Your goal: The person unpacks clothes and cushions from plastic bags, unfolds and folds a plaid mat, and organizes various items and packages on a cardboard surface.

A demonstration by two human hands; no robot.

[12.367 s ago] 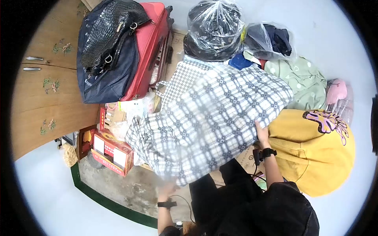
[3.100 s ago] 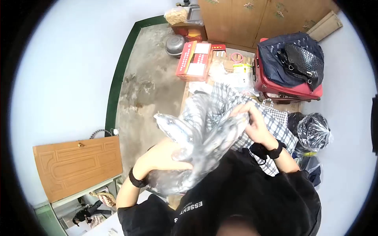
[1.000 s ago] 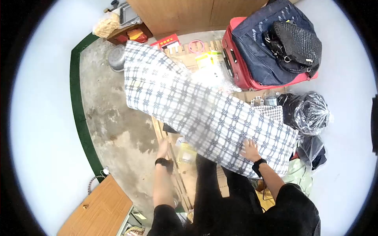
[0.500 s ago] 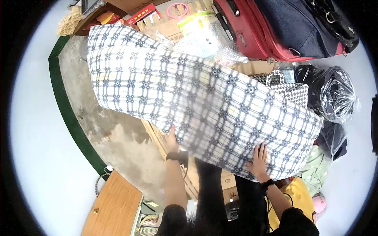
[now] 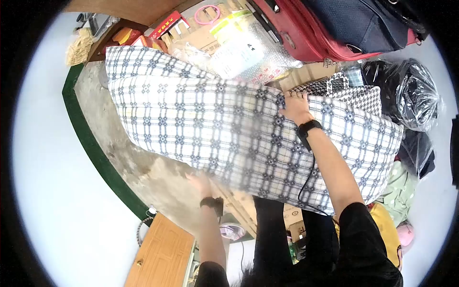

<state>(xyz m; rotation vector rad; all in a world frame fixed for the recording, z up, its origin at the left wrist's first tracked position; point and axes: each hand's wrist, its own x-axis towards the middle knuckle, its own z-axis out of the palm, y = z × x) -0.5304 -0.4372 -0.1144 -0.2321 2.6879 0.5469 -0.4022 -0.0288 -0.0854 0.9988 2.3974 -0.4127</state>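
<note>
Far left I've got a dark green painted strip point(image 5: 95, 143) curving along the grey concrete floor point(image 5: 165, 184). Next up, the big white cloth with blue-grey plaid point(image 5: 167, 110): it's folded over and stretches across the middle of my view, left end out above the concrete. Below that, an orange-brown wooden door point(image 5: 160, 253). The left hand point(image 5: 200, 185) is at the cloth's near edge, but it's blurry, so I can't tell if it's touching or how its fingers sit. Past the far edge there's a clear bubble-wrap bag point(image 5: 260, 55). The right hand point(image 5: 297, 109) lies on the plaid, fingers at the far edge, thumb apart; can't tell whether they're pinching it. Right of that, a black-and-white houndstooth bag point(image 5: 368, 98), then dark stuff in clear plastic point(image 5: 417, 98).
</note>
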